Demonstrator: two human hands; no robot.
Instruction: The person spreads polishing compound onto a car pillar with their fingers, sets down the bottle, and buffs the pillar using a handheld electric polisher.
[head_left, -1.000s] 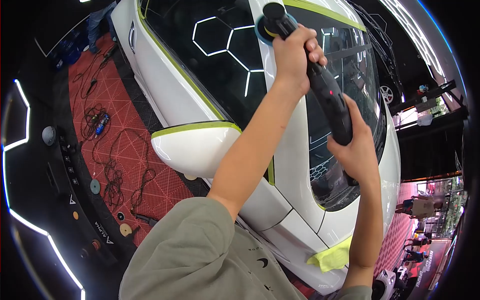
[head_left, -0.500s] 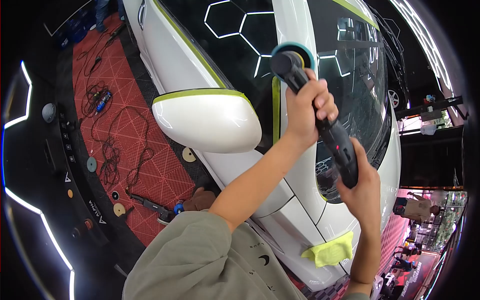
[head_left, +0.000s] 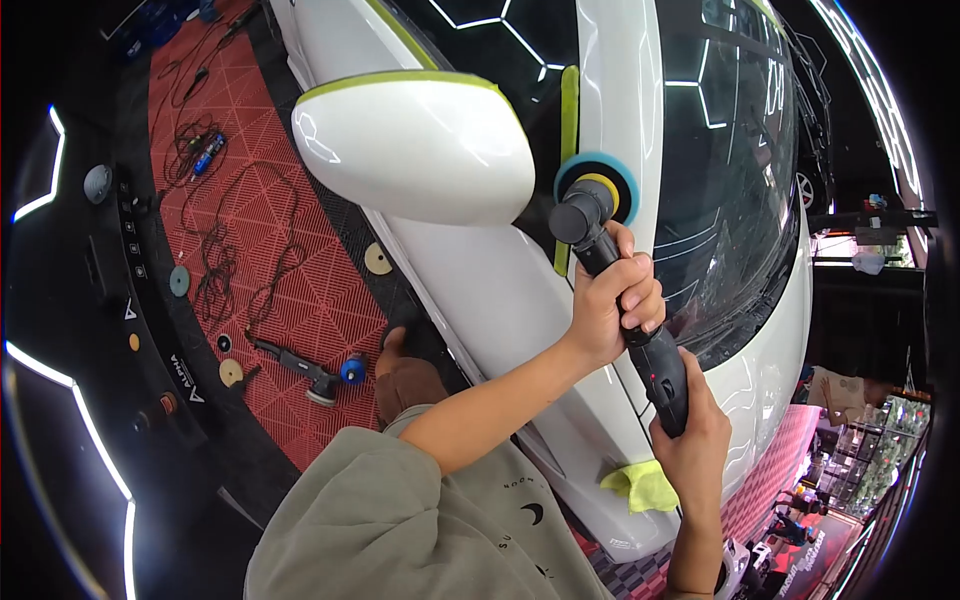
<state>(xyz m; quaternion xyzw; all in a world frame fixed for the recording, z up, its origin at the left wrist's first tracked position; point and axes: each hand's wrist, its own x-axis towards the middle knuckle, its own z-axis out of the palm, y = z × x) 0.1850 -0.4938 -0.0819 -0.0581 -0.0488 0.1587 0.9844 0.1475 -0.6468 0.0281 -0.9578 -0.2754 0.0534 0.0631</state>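
A black cordless polisher (head_left: 655, 365) with a blue and black round pad (head_left: 627, 180) rests at the white roof pillar (head_left: 618, 90) of a car. My left hand (head_left: 617, 300) is wrapped round its neck, just behind the angled head. Round the rear of its body closes my right hand (head_left: 695, 435). The pad appears to lie against the pillar, beside a strip of green tape (head_left: 569, 130); its contact face is hidden. Left of the pad is the white side mirror (head_left: 420, 145), edged with green tape. The windshield (head_left: 725, 200) lies to the right.
A yellow-green cloth (head_left: 645, 486) lies on the car's front. On the red floor mat (head_left: 300, 440) are cables, a corded polisher (head_left: 295, 365), a blue round object (head_left: 353, 370) and several pads. People stand far off at the lower right.
Both hands and the polisher have moved down along the pillar, from the roof end towards the mirror's base. The view has shifted forward, so more of the floor tools shows.
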